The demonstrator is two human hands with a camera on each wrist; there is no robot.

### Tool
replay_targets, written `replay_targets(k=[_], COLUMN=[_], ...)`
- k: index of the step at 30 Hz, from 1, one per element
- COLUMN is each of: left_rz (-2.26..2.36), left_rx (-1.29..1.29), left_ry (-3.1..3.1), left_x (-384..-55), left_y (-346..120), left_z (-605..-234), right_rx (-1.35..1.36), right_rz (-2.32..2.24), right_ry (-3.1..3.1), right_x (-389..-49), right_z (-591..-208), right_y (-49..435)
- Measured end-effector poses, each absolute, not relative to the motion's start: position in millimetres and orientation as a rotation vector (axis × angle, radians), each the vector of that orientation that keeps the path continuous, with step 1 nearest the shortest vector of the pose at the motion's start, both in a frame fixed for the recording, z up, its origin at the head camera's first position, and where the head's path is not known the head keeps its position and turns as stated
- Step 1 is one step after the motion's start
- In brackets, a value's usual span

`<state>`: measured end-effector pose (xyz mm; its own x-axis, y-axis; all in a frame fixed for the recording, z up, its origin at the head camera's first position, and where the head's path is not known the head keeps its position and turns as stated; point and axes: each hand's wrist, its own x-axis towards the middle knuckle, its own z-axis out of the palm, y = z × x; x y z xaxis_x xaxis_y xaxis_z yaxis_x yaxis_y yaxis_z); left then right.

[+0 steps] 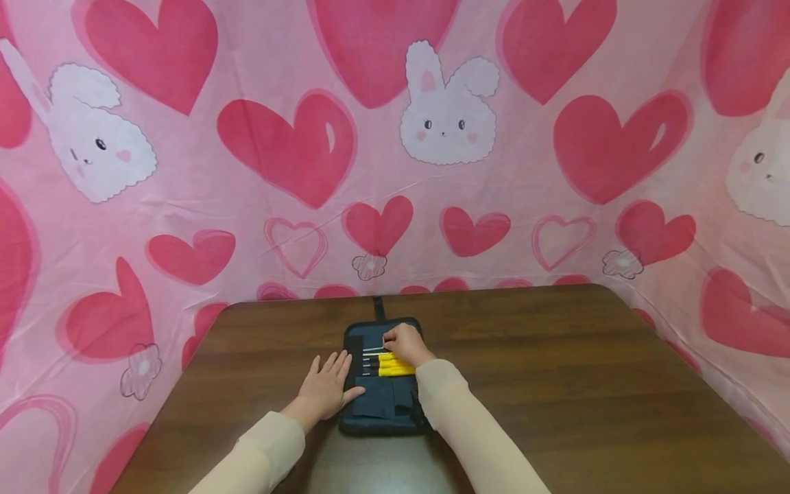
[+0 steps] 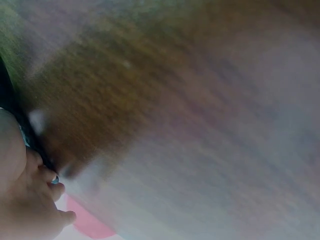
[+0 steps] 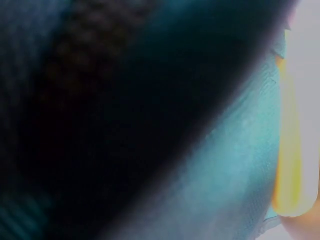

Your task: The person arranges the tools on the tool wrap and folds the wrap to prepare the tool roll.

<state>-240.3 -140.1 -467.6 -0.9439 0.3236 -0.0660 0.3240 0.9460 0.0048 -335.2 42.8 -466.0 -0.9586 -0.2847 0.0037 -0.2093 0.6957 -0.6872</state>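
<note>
A black zip tool case (image 1: 373,398) lies unfolded on the table, its strap pointing to the far side. Yellow-handled screwdrivers (image 1: 395,369) sit in a row across its middle, shafts to the left; one yellow handle (image 3: 294,165) shows at the right wrist view's edge. My left hand (image 1: 327,387) lies flat with fingers spread over the case's left edge; part of it (image 2: 30,200) shows in the left wrist view. With thumb and fingers together, my right hand (image 1: 406,344) pinches a slim metal tool (image 1: 372,350) above the yellow handles, largely hidden by the fingers.
The brown wooden table (image 1: 555,384) extends around the case on both sides. Behind and beside it hangs a pink cloth (image 1: 395,178) with hearts and rabbits. A flat black pocket (image 1: 373,396) covers the case's near part.
</note>
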Motion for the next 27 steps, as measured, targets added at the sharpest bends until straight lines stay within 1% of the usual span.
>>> replay_targets(k=[3, 10, 20, 27], left_rz=[-0.01, -0.02, 0.05, 0.136], left_rx=[0.511, 0.503, 0.493, 0.492], left_ry=[3.031, 3.037, 3.034, 3.031], left_x=[-240.0, -240.2, -238.7, -237.8], left_y=[-139.7, -139.5, -141.4, -143.5], left_z=[-466.9, -464.4, -468.9, -467.9], right_rx=[-0.405, -0.506, -0.499, -0.482], right_rz=[-1.08, -0.9, -1.208, -1.299], right_ry=[2.805, 2.839, 2.633, 2.561], right_x=[-333.6, -330.5, -332.4, -333.0], right_z=[-463.8, -459.7, -463.5, -455.2], right_y=[43.0, 46.2, 59.3, 70.5])
